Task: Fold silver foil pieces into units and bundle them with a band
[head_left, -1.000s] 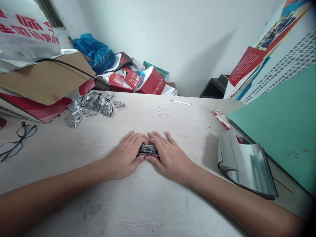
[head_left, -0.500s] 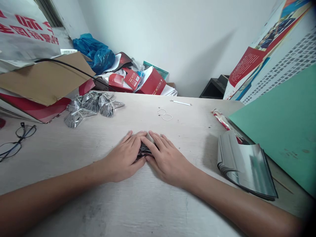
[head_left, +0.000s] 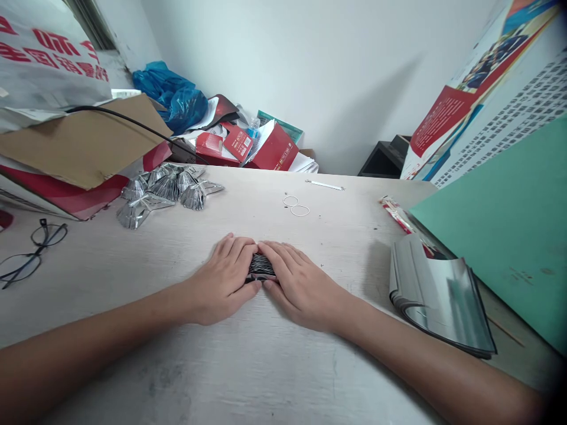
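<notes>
A narrow bundle of dark, silvery pleated foil paper (head_left: 261, 267) lies on the table between my hands, its many thin folds pressed together. Around its left end my left hand (head_left: 230, 274) is closed, with the thumb along the near side. My right hand (head_left: 297, 282) closes on the right end in the same way, fingers on the far side. Both ends of the bundle are hidden under the fingers. Beyond my hands lie two thin white rings (head_left: 299, 211), touching or nearly so, and a short white strip (head_left: 326, 185).
Several folded silver foil fans (head_left: 166, 192) are grouped at the back left, near a cardboard box (head_left: 88, 139) and glasses (head_left: 33, 254). On the right, a curled stack of silver sheets (head_left: 443, 295) lies beside a green board (head_left: 500, 230). Red boxes (head_left: 274, 147) are piled behind the table.
My right fingers have drawn back from across the bundle, so more of its pleats show between my hands. Both hands stay at its ends.
</notes>
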A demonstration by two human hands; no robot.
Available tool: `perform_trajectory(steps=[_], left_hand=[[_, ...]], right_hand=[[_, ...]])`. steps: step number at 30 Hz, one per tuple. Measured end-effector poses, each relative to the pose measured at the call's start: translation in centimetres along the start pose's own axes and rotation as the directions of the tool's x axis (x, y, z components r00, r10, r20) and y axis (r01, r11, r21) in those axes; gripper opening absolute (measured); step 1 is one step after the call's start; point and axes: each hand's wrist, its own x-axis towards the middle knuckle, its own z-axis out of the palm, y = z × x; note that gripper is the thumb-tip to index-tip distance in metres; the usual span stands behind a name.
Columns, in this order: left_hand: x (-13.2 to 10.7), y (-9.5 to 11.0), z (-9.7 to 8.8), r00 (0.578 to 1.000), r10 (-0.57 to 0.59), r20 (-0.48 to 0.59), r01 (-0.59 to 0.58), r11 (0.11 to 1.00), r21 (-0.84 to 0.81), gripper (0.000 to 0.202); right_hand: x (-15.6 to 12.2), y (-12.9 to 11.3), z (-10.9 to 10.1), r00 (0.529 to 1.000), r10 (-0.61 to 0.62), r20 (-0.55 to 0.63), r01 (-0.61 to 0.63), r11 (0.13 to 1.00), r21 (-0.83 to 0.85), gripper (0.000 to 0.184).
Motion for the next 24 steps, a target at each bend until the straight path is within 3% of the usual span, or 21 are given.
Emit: perform_trajectory(steps=[10, 17, 24], left_hand=[[0.3, -0.4, 0.3, 0.997, 0.07, 0.021, -0.071, 0.996, 0.047, 0.038], [0.1, -0.6, 0.6, 0.995, 0.093, -0.034, -0.091, 0.993, 0.072, 0.035], [0.4, -1.0, 0.1, 0.991, 0.104, -0.081, -0.104, 0.995, -0.003, 0.021]], right_hand=[[0.1, -0.3, 0.4, 0.998, 0.024, 0.05, -0.023, 1.0, -0.02, 0.065], [0.2, -0.3, 0.3, 0.998, 0.055, -0.042, -0.052, 0.997, 0.065, 0.049], [0.1, 0.3, 0.1, 0.988, 0.149, -0.041, -0.146, 0.987, 0.067, 0.04]])
